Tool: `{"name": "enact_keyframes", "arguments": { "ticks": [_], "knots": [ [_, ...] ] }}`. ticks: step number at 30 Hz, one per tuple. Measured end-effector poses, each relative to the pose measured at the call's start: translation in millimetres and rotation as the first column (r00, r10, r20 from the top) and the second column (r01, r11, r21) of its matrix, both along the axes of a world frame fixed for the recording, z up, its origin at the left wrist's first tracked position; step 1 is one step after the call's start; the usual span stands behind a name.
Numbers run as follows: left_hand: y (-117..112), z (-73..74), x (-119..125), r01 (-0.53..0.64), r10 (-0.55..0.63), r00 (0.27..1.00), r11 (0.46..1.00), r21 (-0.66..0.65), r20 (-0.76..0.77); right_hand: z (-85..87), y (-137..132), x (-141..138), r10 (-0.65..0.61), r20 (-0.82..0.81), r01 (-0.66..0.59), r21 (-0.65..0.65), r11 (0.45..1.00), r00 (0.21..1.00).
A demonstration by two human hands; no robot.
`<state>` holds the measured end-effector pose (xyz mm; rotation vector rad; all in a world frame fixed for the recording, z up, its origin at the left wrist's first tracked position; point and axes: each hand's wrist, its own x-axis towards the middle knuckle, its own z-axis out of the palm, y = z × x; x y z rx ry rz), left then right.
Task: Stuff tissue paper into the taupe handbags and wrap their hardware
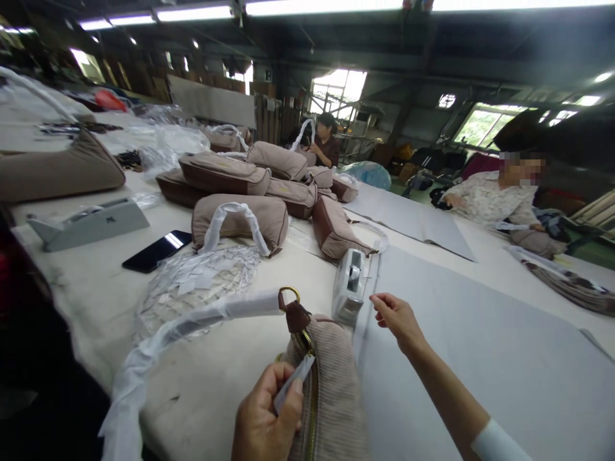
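A beige corduroy handbag (336,384) with a brown leather tab, a gold ring and a brass zipper lies in front of me. My left hand (271,406) pinches the zipper pull (296,378), which is covered in white wrapping. The bag's strap (192,325), wrapped in white, arcs away to the left. Just right of a grey tape dispenser (349,288), my right hand (396,317) is raised with thumb and forefinger pressed together. Whatever may be between those fingertips is too small to make out.
Several handbags (225,171) are piled beyond. A black phone (157,251), another tape dispenser (96,224) and a heap of white wrapping pieces (196,282) lie left. Grey sheets (461,358) cover the table's right. Two people (500,195) sit across the table.
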<state>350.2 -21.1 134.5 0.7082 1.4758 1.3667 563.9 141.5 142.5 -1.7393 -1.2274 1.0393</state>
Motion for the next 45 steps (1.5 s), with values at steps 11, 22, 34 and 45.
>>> {"name": "enact_keyframes", "arguments": {
  "ticks": [11,22,34,45],
  "knots": [
    [2,1.3,4,-0.019,0.018,0.996,1.000,0.003,0.086,2.2,31,-15,-0.103,-0.287,-0.003,-0.346,0.938,0.952],
    [-1,-1.3,-13,0.037,0.193,0.783,0.935,0.354,-0.591,-17.3,-45,-25,-0.097,-0.228,0.057,-0.174,0.983,0.969],
    [-1,3.0,5,0.145,0.413,0.652,0.755,0.640,-0.636,108.9,-97,-94,0.702,-0.267,-0.749,-0.308,0.587,0.660],
    [-1,-0.3,4,0.082,0.561,0.528,0.713,0.696,-0.637,105.8,-81,-106,0.689,-0.058,-0.611,-0.520,0.597,0.722]
  ]
}}
